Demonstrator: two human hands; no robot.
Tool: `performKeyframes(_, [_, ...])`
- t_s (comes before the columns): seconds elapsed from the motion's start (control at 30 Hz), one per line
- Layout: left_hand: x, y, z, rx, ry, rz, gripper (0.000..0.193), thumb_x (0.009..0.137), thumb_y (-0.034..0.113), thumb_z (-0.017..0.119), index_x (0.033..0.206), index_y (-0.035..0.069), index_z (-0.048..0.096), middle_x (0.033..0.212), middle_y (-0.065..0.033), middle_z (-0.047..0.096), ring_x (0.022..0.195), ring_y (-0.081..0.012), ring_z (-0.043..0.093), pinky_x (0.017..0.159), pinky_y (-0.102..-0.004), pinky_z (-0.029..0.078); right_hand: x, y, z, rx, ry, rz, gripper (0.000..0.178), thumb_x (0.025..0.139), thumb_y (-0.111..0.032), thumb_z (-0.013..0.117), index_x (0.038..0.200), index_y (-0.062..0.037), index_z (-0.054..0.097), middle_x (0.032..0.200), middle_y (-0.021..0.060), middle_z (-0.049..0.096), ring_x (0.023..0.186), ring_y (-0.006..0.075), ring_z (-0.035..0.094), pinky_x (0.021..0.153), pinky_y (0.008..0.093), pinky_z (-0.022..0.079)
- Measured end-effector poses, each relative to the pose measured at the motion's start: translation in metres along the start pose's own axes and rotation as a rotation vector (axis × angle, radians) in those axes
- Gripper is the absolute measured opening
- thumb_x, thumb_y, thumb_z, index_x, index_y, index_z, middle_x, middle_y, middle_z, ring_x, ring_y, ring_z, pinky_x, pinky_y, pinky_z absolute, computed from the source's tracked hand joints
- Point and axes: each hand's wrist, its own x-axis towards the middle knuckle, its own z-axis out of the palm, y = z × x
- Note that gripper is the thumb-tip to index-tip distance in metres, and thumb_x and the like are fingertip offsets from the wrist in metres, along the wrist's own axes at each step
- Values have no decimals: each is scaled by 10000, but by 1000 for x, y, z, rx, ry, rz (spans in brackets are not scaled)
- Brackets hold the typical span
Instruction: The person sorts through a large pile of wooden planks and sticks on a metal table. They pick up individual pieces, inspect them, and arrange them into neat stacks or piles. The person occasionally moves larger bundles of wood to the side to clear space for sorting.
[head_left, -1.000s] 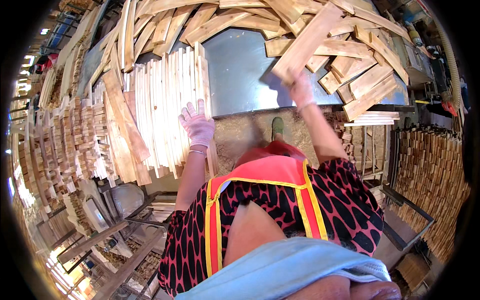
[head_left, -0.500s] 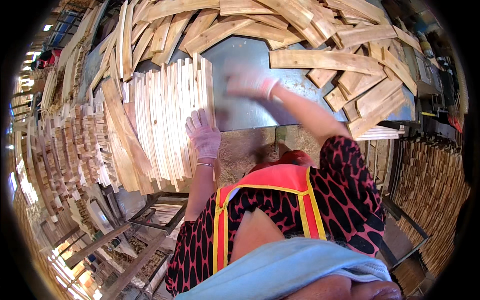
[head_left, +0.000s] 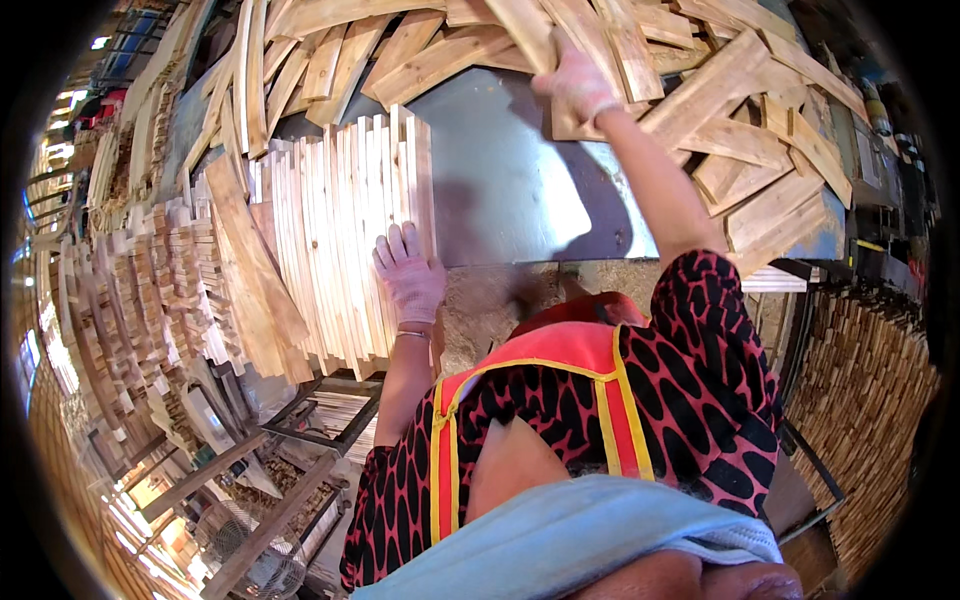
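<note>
My left hand [head_left: 408,275], in a pale knitted glove, lies flat with fingers stretched on a row of narrow wooden boards [head_left: 345,230] packed side by side on edge. It rests near the row's right end. My right hand [head_left: 580,88], gloved too, reaches to the far side of the metal table [head_left: 500,180]. Its fingers are closed on the near end of a wooden board [head_left: 522,30], which slants away toward the upper edge of the view. The fingertips are partly hidden.
A loose heap of boards [head_left: 755,150] spreads over the table's far and right sides. A leaning board [head_left: 255,260] lies against the row's left side. Stacked wood [head_left: 860,400] stands at the right, more stacks [head_left: 140,290] at the left. Below left are a metal frame [head_left: 325,420] and a fan [head_left: 250,550].
My right hand has moved from above the table, away and to the right, onto a board's end. Boards in the heap there have shifted. My left hand stays on the row.
</note>
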Motion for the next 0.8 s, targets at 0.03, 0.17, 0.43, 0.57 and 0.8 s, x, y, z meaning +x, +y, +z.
performKeyframes(0.03, [1,1,2,-17,5,-6,853,881,454,713,1586,58,440,1614,-173,421,1502,-407,361,1281,-559,241,-36,-5,22,200,-56,57,951,795,-227,825,1606,-21,372,1222,281,720,962,325,753,815,447,630])
performKeyframes(0.17, [1,-20,39,-163,102,27,877,924,568,689,1601,68,442,1657,-174,401,1554,-389,320,1296,-563,204,-195,-38,125,91,-585,174,1092,879,-276,760,1654,56,66,1142,351,717,1017,435,743,885,490,607])
performKeyframes(0.43, [2,-5,25,-137,35,67,882,867,375,723,1618,95,353,1662,-134,345,1572,-380,271,1305,-542,174,-155,-13,124,-188,-505,-281,601,978,-491,629,1406,-70,652,1381,230,680,1308,392,626,1103,483,497])
performKeyframes(0.57, [5,12,-1,-49,-20,87,843,838,328,715,1587,95,407,1619,-127,384,1537,-370,316,1289,-538,206,-85,69,-51,-705,451,66,448,799,-360,792,1053,-5,693,1006,215,713,960,371,705,878,465,572])
performKeyframes(0.8, [2,7,5,6,36,80,796,839,338,695,1561,102,456,1594,-127,423,1517,-372,347,1292,-534,218,-129,120,-51,-532,371,413,961,747,-403,867,1569,-95,477,1508,245,566,1392,391,555,1144,484,472])
